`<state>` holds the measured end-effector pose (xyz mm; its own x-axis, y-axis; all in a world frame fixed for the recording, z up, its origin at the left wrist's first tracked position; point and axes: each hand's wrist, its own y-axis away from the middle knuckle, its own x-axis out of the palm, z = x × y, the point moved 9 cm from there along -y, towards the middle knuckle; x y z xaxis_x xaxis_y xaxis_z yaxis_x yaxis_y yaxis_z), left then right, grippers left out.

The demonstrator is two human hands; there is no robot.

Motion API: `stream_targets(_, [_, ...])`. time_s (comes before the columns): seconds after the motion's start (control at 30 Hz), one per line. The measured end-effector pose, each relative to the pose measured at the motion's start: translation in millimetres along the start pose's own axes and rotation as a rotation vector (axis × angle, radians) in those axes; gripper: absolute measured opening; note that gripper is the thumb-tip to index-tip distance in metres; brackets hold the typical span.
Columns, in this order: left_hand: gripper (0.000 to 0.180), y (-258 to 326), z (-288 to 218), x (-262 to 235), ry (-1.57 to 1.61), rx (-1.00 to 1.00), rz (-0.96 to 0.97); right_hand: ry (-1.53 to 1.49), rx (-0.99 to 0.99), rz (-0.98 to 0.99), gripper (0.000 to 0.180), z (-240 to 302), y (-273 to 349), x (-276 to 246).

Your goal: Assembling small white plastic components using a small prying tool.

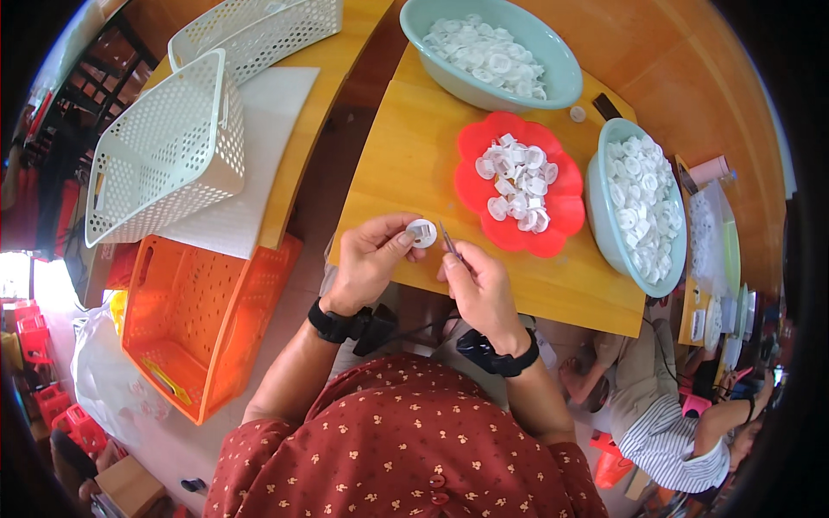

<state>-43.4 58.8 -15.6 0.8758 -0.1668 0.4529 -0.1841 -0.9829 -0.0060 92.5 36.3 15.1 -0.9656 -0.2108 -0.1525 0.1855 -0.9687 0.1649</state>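
Between the thumb and fingers of my left hand (367, 259) is a small round white plastic part (421, 233) with a raised square piece in its middle. My right hand (482, 289) grips a slim, dark, pointed metal tool (448, 241); whether it is tweezers or a blade I cannot tell. Its tip points up and stands close to the right edge of the white part. Both hands are over the near edge of the yellow table (389, 164). Beyond them to the right, a red flower-shaped tray (475, 177) holds a pile of similar white parts.
Two pale blue basins (414, 30) (602, 216) full of white plastic parts stand at the far side and right. White perforated baskets (164, 164) sit on a table to the left, with an orange crate (186, 319) below. Another person (673, 445) sits at the lower right.
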Motion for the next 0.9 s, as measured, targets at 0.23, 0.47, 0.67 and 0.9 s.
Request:
stream_targets(0.23, [0.022,-3.1,1.0,3.6,-0.06,-0.004,0.022,0.295,-0.199,0.048,0.034,18.7,14.6,6.5])
stream_targets(0.47, [0.02,-2.9,1.0,5.5,-0.076,0.009,0.027,0.382,-0.255,0.055,0.038,16.1,9.2,6.1])
stream_targets(0.67, [0.021,-2.8,-1.9,7.8,-0.072,0.014,0.048,0.243,-0.157,0.074,0.036,5.9,7.7,4.2])
stream_targets(0.9, [0.022,-3.3,-3.9,10.3,-0.075,0.043,0.085,0.047,-0.006,0.112,0.033,0.6,4.9,2.5])
